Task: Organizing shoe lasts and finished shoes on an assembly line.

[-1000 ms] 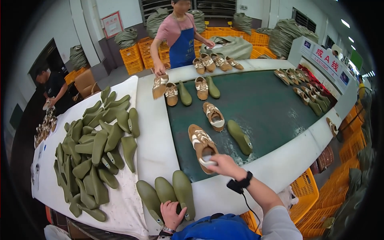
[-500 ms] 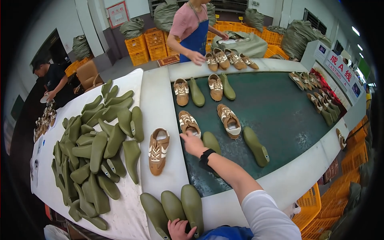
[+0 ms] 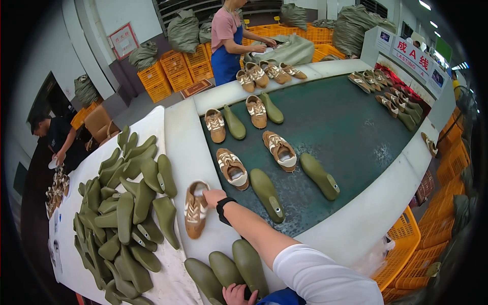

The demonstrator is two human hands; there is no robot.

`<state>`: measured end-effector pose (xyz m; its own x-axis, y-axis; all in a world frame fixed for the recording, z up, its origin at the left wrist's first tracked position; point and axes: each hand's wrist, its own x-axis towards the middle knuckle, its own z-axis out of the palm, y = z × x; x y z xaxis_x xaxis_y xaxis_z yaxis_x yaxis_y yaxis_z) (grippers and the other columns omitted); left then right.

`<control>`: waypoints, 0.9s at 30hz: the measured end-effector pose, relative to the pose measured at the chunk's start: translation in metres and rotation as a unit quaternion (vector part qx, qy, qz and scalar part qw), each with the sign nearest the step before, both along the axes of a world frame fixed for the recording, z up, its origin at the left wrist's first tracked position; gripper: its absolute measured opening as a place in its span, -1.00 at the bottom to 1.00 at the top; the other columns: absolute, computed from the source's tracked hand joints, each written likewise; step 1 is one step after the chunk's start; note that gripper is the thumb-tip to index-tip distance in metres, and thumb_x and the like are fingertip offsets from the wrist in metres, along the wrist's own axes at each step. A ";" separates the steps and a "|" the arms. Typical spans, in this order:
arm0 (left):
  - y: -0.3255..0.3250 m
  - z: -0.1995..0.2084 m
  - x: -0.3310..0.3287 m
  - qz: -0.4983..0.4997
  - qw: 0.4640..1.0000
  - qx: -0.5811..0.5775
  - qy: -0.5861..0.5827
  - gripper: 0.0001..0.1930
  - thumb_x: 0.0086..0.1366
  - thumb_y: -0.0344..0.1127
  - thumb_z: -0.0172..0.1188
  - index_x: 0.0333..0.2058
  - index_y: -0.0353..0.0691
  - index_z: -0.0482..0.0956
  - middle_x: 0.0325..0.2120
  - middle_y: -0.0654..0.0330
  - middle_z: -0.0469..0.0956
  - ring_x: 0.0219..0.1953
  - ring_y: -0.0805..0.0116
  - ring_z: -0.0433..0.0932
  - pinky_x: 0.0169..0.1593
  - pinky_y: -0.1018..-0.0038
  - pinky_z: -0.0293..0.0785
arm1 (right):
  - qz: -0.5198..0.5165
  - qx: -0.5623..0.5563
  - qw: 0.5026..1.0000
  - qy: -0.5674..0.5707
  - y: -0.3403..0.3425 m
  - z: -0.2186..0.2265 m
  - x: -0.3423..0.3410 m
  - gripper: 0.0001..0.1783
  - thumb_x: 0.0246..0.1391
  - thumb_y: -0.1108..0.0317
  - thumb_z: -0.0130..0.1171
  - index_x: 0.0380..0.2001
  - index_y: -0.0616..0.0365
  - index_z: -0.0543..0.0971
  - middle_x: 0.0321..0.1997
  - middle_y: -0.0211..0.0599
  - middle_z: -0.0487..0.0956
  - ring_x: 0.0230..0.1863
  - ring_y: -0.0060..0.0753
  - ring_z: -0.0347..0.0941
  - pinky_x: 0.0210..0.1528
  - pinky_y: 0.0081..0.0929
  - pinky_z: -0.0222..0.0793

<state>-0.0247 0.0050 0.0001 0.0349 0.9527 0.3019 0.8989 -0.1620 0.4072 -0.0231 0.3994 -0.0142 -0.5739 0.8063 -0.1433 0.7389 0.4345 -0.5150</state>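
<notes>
- Orange crates (image 3: pixel 172 71) and grey-green sacks (image 3: pixel 184 31) line the back of the room; from my remote seat I look down on a pale ledge (image 3: pixel 182 133) bordering a dark green surface (image 3: pixel 351 132).
- I find the tan shoe (image 3: pixel 194 218) at that ledge, directly left of the right hand (image 3: pixel 214 198), its long axis nearly upright in my view, toe pointing to the bottom.
- I see the right hand touching the collar's right side, fingers bent; whether they pinch it, I cannot tell.
- I have the left hand (image 3: pixel 239 294) farther off, lower right, fingers slightly apart against three green lasts (image 3: pixel 223 268), its grip unclear.
</notes>
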 end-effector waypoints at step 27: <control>0.024 0.168 0.105 -0.145 0.842 -0.282 -0.436 -0.19 0.15 -0.40 0.14 0.27 -0.30 -0.17 0.19 -0.02 0.06 0.14 0.19 0.17 0.17 0.41 0.14 | 0.145 -0.692 0.446 0.549 -0.333 0.055 0.263 -0.65 0.12 -0.06 -0.01 -0.24 -0.03 0.40 -0.54 -0.44 0.43 -0.57 -0.48 0.30 -0.52 -0.44 0.20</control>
